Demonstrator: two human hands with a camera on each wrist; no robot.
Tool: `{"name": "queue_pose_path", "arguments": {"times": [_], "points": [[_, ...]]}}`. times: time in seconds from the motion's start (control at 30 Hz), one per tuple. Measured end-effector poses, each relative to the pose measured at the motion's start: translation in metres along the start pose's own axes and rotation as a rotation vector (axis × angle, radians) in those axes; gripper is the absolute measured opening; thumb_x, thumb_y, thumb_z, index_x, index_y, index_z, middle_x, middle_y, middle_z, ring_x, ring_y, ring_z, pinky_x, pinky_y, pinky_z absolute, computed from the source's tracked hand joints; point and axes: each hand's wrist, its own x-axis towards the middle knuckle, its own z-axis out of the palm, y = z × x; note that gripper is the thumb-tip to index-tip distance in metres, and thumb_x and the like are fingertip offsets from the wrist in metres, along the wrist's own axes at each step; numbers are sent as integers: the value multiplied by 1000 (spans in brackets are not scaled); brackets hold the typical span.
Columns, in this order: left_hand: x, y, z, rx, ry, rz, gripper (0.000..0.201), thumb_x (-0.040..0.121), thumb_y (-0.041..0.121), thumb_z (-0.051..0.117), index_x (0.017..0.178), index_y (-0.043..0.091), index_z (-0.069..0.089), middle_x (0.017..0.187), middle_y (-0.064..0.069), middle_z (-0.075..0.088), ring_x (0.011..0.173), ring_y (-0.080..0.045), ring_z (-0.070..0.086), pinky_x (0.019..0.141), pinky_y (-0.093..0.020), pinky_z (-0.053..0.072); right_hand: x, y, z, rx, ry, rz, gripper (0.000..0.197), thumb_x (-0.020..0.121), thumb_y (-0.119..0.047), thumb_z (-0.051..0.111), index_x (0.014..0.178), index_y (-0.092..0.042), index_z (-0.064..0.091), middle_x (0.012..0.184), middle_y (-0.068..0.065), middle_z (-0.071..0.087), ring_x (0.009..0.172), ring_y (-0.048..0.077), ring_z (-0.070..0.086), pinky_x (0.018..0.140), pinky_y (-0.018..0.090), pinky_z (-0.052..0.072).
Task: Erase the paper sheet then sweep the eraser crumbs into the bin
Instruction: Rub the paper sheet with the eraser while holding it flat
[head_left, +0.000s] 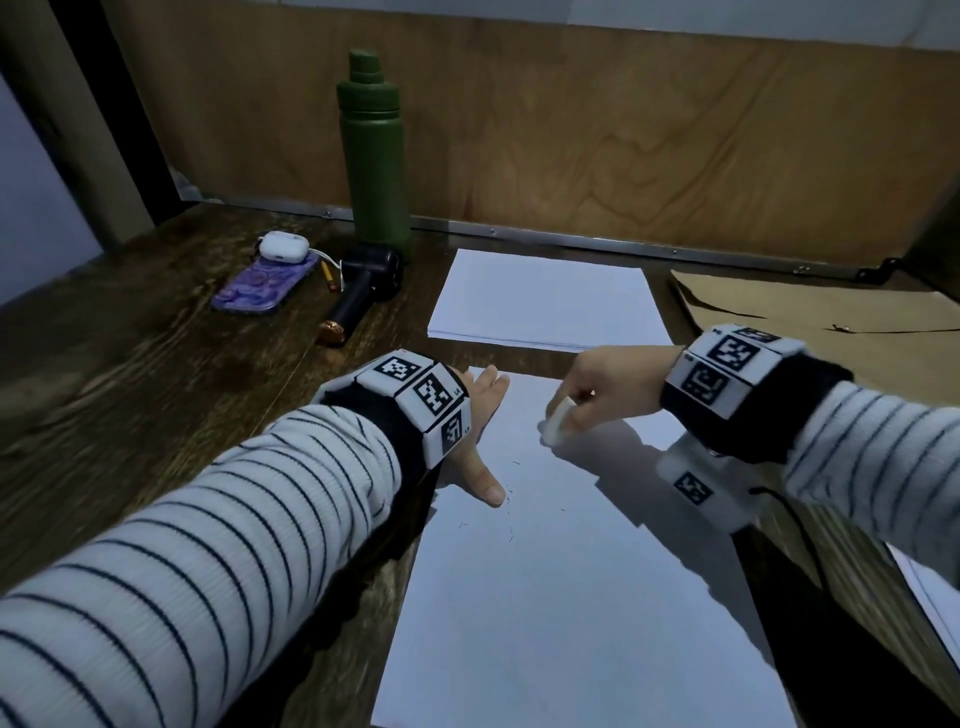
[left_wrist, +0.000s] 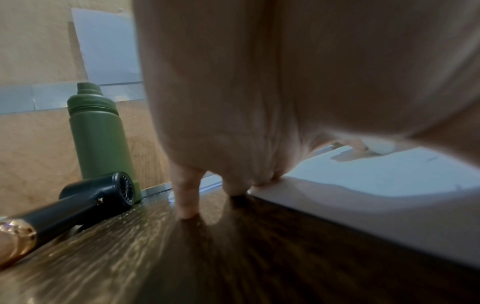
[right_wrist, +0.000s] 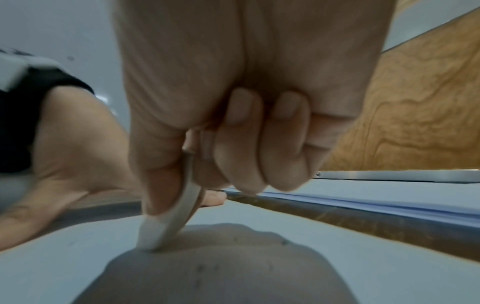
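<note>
A white paper sheet (head_left: 571, 571) lies on the dark wooden desk (head_left: 130, 389) in front of me. My left hand (head_left: 480, 415) lies flat with straight fingers on the sheet's upper left edge, thumb on the paper. My right hand (head_left: 592, 384) pinches a white eraser (head_left: 555, 421) whose tip touches the upper part of the sheet. In the right wrist view the eraser (right_wrist: 166, 224) is held between thumb and curled fingers, tip on the paper sheet (right_wrist: 337, 257). Small dark eraser crumbs (head_left: 506, 512) lie scattered beside my left thumb. No bin is in view.
A stack of white paper (head_left: 550, 301) lies behind the sheet. A green bottle (head_left: 374, 150), a black handheld fan (head_left: 363, 291), a purple phone (head_left: 265, 286) with an earbud case (head_left: 283, 245) stand at the back left. Brown cardboard (head_left: 831, 322) lies at right.
</note>
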Motion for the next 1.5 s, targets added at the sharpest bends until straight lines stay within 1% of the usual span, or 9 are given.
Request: {"name": "queue_pose_path", "arguments": {"times": [0.1, 0.23, 0.57, 0.73, 0.93, 1.07, 1.17, 1.37, 1.5], "points": [[-1, 1, -2, -22, 22, 25, 143, 50, 74, 71, 151, 15, -11, 161, -6, -6, 148, -24, 3, 116, -46, 17, 26, -2, -9, 16, 99, 40, 34, 85, -34, 62, 106, -9, 71, 97, 15, 70, 87, 28, 61, 76, 30, 46], [-6, 5, -5, -9, 30, 33, 142, 48, 76, 70, 151, 18, -8, 160, -4, 3, 147, -24, 12, 113, -45, 24, 43, -6, -13, -4, 230, 96, 28, 88, -25, 57, 89, 2, 64, 69, 7, 54, 76, 20, 44, 56, 24, 31], [-5, 3, -5, -5, -7, 13, 140, 55, 76, 67, 150, 14, -15, 160, -5, -12, 149, -23, 0, 117, -45, 15, 14, 6, -6, 104, 36, 5, 26, 81, -36, 66, 103, -24, 74, 108, 2, 73, 103, 21, 64, 96, 36, 50], [-10, 5, -7, -11, 24, 31, 138, 50, 79, 66, 152, 17, -4, 159, -3, 5, 146, -22, 16, 112, -42, 26, 37, 4, -8, 66, 198, 31, 25, 85, -36, 63, 92, -13, 73, 88, 14, 68, 77, 19, 52, 67, 25, 41], [-5, 4, -6, -12, -31, -1, 144, 53, 80, 64, 149, 13, -18, 159, -6, -18, 148, -24, -8, 117, -45, 10, -13, 14, 2, 84, -72, -23, 39, 78, -46, 61, 109, -25, 72, 93, -10, 70, 82, 9, 59, 79, 23, 45], [-2, 3, -6, -24, -1, 37, 163, 18, 87, 51, 151, 13, -8, 160, -8, -3, 148, -26, 5, 115, -47, 18, 14, 5, -7, 41, 205, 23, 28, 90, -22, 54, 113, -13, 68, 77, 1, 61, 79, 15, 48, 67, 23, 37], [-4, 4, -4, -25, 36, 37, 156, 21, 84, 45, 151, 13, -5, 160, -7, 0, 148, -25, 8, 114, -45, 21, 24, -3, -5, -5, 241, 30, 19, 92, -25, 52, 95, -18, 70, 67, -8, 49, 81, 16, 46, 65, 20, 34], [2, 1, -6, 17, -35, -11, 136, 62, 72, 67, 149, 13, -20, 159, -5, -20, 148, -23, -10, 118, -46, 6, -16, 3, 2, -5, -100, -16, 18, 88, -33, 56, 76, -22, 65, 62, -8, 46, 60, 9, 40, 62, 21, 35], [4, 2, -6, 14, -45, -15, 134, 64, 69, 68, 149, 13, -20, 159, -5, -20, 148, -24, -11, 118, -48, 6, -30, 9, 13, 132, -26, 110, 26, 86, -38, 59, 105, -26, 71, 77, -6, 66, 69, 15, 58, 70, 24, 47]]}}
